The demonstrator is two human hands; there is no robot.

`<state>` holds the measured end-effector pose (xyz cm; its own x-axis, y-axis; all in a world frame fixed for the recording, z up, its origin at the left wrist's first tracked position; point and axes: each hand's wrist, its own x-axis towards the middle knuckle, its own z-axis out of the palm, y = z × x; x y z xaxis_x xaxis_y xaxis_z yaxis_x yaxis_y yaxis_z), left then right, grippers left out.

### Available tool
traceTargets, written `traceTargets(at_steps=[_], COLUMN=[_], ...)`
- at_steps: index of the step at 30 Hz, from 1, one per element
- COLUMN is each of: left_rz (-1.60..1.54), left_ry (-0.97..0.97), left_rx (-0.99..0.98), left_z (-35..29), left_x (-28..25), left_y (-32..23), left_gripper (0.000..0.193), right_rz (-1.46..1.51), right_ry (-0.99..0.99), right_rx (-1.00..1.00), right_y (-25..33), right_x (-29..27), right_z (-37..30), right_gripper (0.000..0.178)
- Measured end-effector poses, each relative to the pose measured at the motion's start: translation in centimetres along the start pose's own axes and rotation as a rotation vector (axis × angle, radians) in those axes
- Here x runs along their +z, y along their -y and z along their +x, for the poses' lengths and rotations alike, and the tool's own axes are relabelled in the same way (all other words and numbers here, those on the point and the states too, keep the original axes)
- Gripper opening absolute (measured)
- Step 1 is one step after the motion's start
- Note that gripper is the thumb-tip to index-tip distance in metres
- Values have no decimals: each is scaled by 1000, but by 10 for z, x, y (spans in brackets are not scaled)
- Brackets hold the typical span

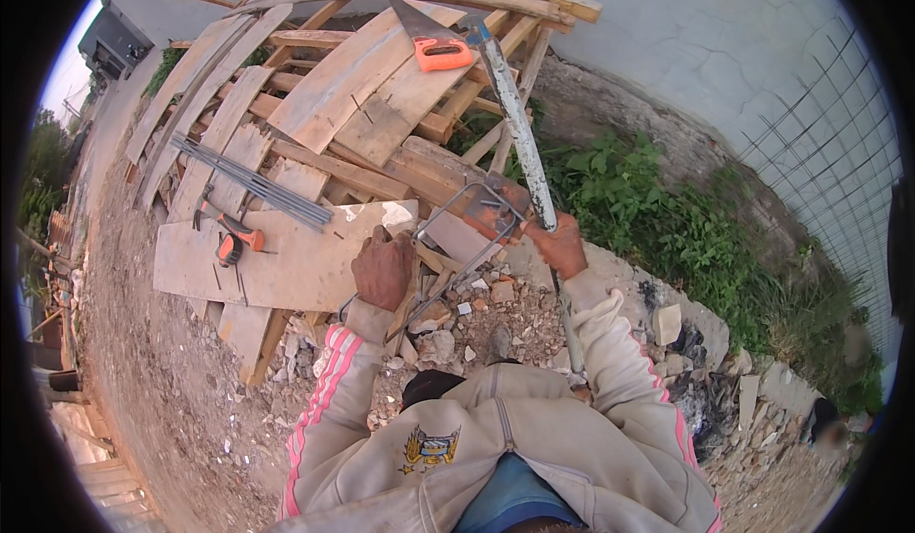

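My left hand [383, 268] is closed around one side of a thin metal rod bent into a long rectangular frame [464, 271]. The frame's far end lies at a rusty metal plate [496, 207] on a thick timber. With fingers wrapped round it, my right hand [558, 244] grips a long pipe [515, 119] spattered with white paint. This pipe slants away from me across the timber's right side, and a thinner length shows below my fist. Beside my left hand lies a wide board [276, 266] carrying a claw hammer [232, 223] and an orange-black tape measure [229, 249].
Straight metal rods [253, 182] lie bundled on the planks. A handsaw with an orange handle [443, 54] rests on boards farther off. Broken rubble [448, 328] covers the ground before me. Green weeds [639, 200] and wire mesh [829, 142] stand along the wall at right.
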<state>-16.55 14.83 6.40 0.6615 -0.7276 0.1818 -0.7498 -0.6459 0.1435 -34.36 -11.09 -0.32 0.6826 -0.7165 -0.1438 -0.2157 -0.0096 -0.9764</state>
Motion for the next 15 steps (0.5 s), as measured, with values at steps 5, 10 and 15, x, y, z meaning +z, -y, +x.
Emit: traceTargets(at_steps=[5, 10, 15], left_rz=[16, -127, -17], left_ry=[27, -23, 174], left_rx=[-14, 217, 155], left_z=[2, 0, 22], left_x=[1, 15, 14], left_y=[-16, -56, -60], left_gripper=[49, 105, 112], right_rz=[-11, 0, 27], right_ry=[-27, -26, 6], right_rx=[-59, 105, 165], right_y=[0, 11, 23], right_x=[7, 8, 3], right_z=[-2, -6, -8], right_gripper=[19, 20, 20])
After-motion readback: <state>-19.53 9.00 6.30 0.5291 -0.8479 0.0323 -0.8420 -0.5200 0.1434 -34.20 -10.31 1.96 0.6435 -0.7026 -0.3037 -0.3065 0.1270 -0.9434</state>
